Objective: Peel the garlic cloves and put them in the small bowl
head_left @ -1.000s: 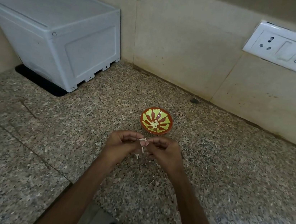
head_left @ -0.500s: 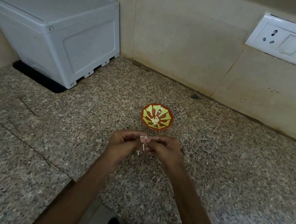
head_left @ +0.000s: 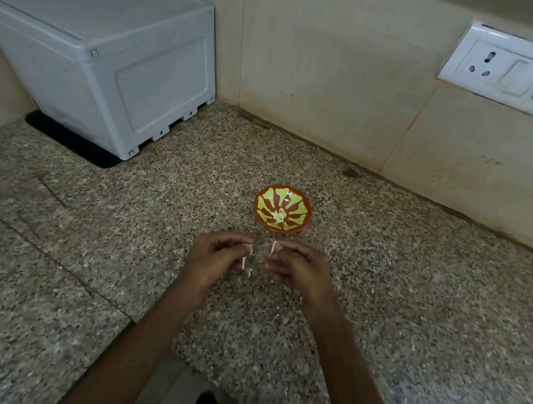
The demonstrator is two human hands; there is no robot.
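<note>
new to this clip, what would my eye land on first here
The small bowl, red with yellow-green streaks, stands out against the speckled granite counter, with peeled cloves in its bottom. Just in front of it the left hand pinches a pale garlic scrap and the right hand pinches another. A pale grey box fills the back left corner.

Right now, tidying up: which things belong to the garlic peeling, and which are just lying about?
In use: left hand, right hand, both pinching pale garlic bits; small red-and-yellow bowl; peeled cloves inside.
Lying about: grey plastic lidded box; white wall socket plate.
</note>
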